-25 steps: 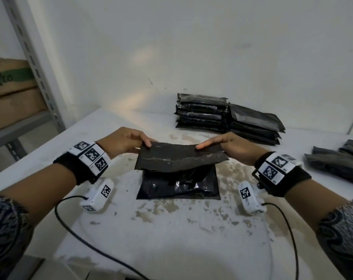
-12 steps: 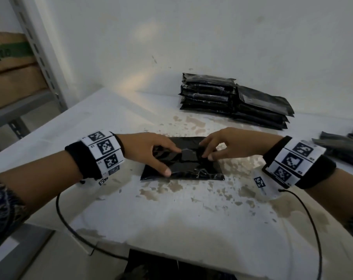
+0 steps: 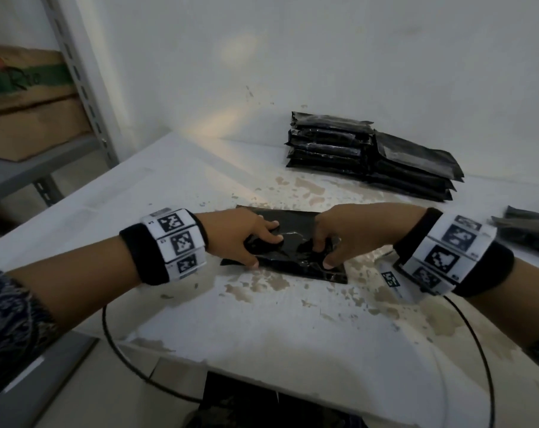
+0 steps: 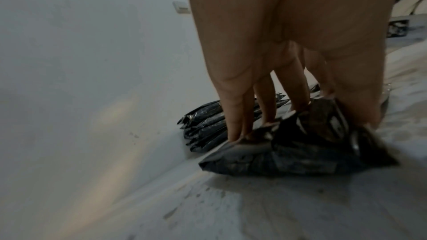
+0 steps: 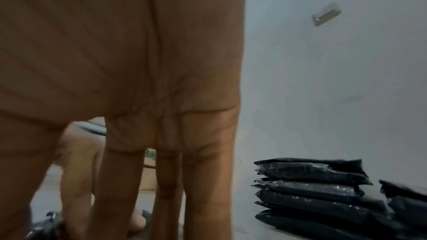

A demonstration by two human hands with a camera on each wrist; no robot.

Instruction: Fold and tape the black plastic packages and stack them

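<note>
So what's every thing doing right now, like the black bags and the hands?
Black plastic package: flat on the table, folded over, crumpled, held by both hands.
Left hand: fingers and thumb curled, gripping the package.
Right hand: fingers curled, pinching the package.
Finished stack: piled neatly by the wall.
Second stack: piled beside it.
Table: paint chipped.

black package (image 3: 296, 239), white table (image 3: 262, 329) – tan blotches

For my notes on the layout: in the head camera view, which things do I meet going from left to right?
Cardboard boxes → left hand → right hand → stack of black packages → loose packages at the right edge.
</note>
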